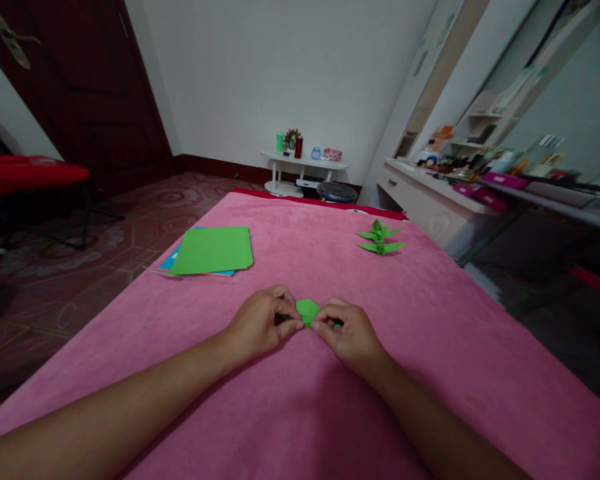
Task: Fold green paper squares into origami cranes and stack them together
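Observation:
A small piece of folded green paper [308, 309] is between my two hands, just above or on the pink cloth [290, 413]. My left hand [265, 319] pinches its left side between thumb and fingers. On the right side, my right hand [353, 333] pinches it the same way, and the two thumb tips nearly meet at the near edge. Fingers cover much of the paper, so its full shape is hidden. Two folded green paper cranes [380, 239] stand farther off to the right. To the left lies a stack of square paper sheets [213, 250], green on top with blue beneath.
Beyond the cloth's far edge stands a low white table [305, 160] with a cup, flowers and other items. A cluttered white dresser [430, 200] runs along the right. At left are a red chair [33, 175] and a dark door [75, 87].

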`<state>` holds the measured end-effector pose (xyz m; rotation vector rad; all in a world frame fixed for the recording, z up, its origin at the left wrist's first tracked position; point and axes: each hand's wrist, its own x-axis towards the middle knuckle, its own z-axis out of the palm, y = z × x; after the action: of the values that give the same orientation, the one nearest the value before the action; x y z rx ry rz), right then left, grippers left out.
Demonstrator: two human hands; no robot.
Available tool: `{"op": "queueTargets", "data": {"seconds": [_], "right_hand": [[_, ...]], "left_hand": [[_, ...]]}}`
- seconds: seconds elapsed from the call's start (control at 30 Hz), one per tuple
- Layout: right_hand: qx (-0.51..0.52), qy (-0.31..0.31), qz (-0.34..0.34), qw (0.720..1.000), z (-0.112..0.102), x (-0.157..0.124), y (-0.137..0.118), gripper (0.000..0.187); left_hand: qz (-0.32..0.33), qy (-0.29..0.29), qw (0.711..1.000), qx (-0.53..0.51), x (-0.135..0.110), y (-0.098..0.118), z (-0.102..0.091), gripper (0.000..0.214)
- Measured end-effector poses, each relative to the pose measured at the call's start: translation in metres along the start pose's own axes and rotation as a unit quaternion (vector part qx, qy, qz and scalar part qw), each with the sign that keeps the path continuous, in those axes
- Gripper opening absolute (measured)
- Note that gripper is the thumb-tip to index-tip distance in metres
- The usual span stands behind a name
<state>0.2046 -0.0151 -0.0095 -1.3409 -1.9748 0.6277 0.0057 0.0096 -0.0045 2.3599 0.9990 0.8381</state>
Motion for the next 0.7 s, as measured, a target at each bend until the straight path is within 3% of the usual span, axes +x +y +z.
{"op": "queueTargets", "data": {"seconds": [0.23,0.7], "right_hand": [[-0.018,-0.002,-0.008,1.0,-0.0007,-0.0024,0.0,0.011],[-0.052,0.028,-0.003,0.998,0.0008,-0.0002,-0.0046,0.013]], "left_hand": [[0.069,-0.013,0.985,0.155,-0.0044,0.0084,-0.0018,0.013],[-0.012,-0.005,0.993,0.115,-0.0042,0.0099,0.0006,0.014]]}}
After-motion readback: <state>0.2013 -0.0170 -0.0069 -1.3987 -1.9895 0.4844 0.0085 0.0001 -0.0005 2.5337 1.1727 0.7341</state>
